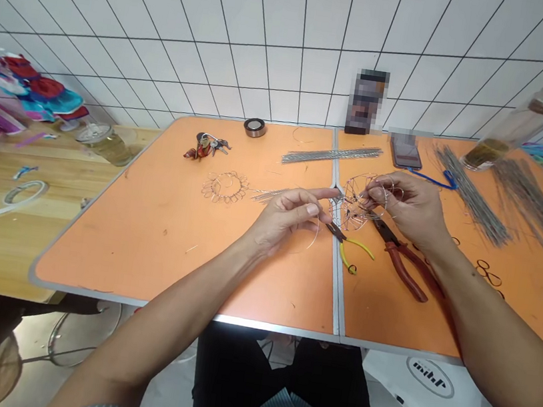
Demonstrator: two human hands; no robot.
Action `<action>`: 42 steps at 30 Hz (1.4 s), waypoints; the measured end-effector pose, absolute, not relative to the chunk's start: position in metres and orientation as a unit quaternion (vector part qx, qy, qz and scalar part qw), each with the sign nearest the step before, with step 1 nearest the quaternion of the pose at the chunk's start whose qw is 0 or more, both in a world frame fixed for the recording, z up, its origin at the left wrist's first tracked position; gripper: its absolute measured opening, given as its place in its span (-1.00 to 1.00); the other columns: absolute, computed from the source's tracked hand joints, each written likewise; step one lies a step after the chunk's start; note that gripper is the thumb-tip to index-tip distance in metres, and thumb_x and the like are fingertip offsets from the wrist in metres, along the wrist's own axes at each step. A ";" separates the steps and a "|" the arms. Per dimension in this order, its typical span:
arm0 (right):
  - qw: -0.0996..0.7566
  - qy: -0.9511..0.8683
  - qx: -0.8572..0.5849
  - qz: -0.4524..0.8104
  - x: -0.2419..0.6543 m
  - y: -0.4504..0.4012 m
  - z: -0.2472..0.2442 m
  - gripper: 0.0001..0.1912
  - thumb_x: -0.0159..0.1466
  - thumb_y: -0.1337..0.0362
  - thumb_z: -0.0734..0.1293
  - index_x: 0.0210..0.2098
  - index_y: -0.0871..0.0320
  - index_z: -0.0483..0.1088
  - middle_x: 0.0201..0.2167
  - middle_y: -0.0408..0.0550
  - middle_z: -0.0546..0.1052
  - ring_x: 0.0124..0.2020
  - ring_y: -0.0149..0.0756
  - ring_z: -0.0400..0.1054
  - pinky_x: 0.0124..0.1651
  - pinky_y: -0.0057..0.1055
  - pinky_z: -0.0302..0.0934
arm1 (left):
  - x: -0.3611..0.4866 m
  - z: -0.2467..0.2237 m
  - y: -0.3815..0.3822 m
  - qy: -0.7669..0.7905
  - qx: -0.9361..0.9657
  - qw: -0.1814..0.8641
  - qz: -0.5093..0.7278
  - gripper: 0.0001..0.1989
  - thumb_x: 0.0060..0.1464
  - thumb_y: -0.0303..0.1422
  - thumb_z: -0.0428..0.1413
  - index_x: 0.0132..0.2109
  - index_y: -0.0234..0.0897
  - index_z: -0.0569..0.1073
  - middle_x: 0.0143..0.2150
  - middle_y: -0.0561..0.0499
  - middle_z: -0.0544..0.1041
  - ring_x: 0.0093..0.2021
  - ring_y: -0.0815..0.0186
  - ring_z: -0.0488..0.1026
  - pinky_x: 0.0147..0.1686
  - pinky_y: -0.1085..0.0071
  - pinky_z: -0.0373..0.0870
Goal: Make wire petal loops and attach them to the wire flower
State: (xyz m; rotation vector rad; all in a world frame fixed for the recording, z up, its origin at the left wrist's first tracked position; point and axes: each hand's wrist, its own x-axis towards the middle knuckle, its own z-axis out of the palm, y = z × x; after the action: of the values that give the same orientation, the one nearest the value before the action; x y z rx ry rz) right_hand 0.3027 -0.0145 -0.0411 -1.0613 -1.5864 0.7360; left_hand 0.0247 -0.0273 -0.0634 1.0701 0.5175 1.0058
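My right hand (405, 205) pinches a small openwork piece of bent wire (355, 205) above the seam of the orange table (134, 245). Close to its left side is my left hand (295, 213), index finger stretched toward the piece, thumb and other fingers curled at a thin curved wire (314, 240). Below the hands lie yellow-handled pliers (353, 249) and larger red-handled pliers (407, 266). A looped wire ring (226, 187) lies left of my left hand, and a few straight wires (267, 194) stick out beside that hand.
Wire bundles (331, 155) lie near the tiled wall, with more (474, 198) at right. Also along the back are keys (214, 145), a tape roll (254, 128), a phone (406, 152), a propped phone (366, 102) and a tilted glass bottle (519, 127). A jar (105, 143) stands left.
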 end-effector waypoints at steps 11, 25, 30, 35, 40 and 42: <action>0.459 -0.712 -0.464 0.258 0.300 -0.018 -0.044 -0.86 0.36 0.17 0.50 -0.20 0.03 0.75 -0.21 -0.09 0.72 -0.22 -0.31 0.61 -0.08 -0.36 0.57 | 0.025 -0.065 -0.026 0.213 0.461 0.743 0.436 -0.65 0.15 -0.18 0.52 -0.24 -0.31 0.57 0.29 -0.24 0.72 -0.17 0.36 0.76 -0.26 0.51 0.62; 0.411 -0.741 -0.479 0.227 0.306 -0.018 -0.050 -0.82 0.42 0.15 0.47 -0.13 0.01 0.76 -0.14 -0.09 0.75 -0.12 -0.23 0.65 0.03 -0.28 0.54 | 0.029 -0.064 -0.027 0.205 0.410 0.777 0.432 -0.59 0.04 -0.18 0.57 -0.28 -0.31 0.54 0.17 -0.19 0.77 -0.31 0.40 0.69 -0.38 0.52 0.57; 0.417 -0.730 -0.486 0.239 0.305 -0.019 -0.049 -0.86 0.41 0.15 0.50 -0.15 -0.04 0.76 -0.17 -0.11 0.74 -0.15 -0.23 0.64 0.00 -0.26 0.55 | 0.029 -0.064 -0.027 0.213 0.399 0.780 0.432 -0.64 0.06 -0.23 0.56 -0.27 -0.29 0.56 0.11 -0.17 0.78 -0.31 0.37 0.69 -0.37 0.47 0.58; 0.416 -0.726 -0.491 0.243 0.300 -0.021 -0.045 -0.86 0.38 0.12 0.52 -0.18 -0.02 0.75 -0.21 -0.11 0.74 -0.19 -0.24 0.62 -0.05 -0.28 0.53 | 0.030 -0.066 -0.026 0.206 0.390 0.784 0.436 -0.67 0.07 -0.25 0.55 -0.27 -0.29 0.58 0.03 -0.14 0.80 -0.32 0.38 0.68 -0.33 0.45 0.62; 0.402 -0.732 -0.481 0.268 0.297 -0.023 -0.044 -0.83 0.40 0.09 0.50 -0.18 -0.01 0.74 -0.19 -0.11 0.74 -0.19 -0.29 0.60 -0.08 -0.32 0.50 | 0.031 -0.069 -0.023 0.215 0.372 0.789 0.439 -0.67 0.05 -0.29 0.57 -0.28 -0.31 0.58 -0.11 -0.11 0.79 -0.35 0.38 0.67 -0.24 0.42 0.67; 0.400 -0.731 -0.478 0.278 0.296 -0.023 -0.044 -0.83 0.41 0.10 0.49 -0.14 0.00 0.74 -0.19 -0.11 0.73 -0.23 -0.32 0.59 -0.09 -0.35 0.50 | 0.031 -0.070 -0.022 0.216 0.369 0.789 0.442 -0.65 0.03 -0.29 0.58 -0.30 -0.31 0.57 -0.13 -0.11 0.79 -0.36 0.38 0.67 -0.25 0.43 0.67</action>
State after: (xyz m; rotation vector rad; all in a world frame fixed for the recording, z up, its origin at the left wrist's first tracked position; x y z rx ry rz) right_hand 0.2960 -0.0232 -0.0436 -1.2088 -1.8485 0.7040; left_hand 0.0310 -0.0220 -0.0696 0.7955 0.4646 0.9511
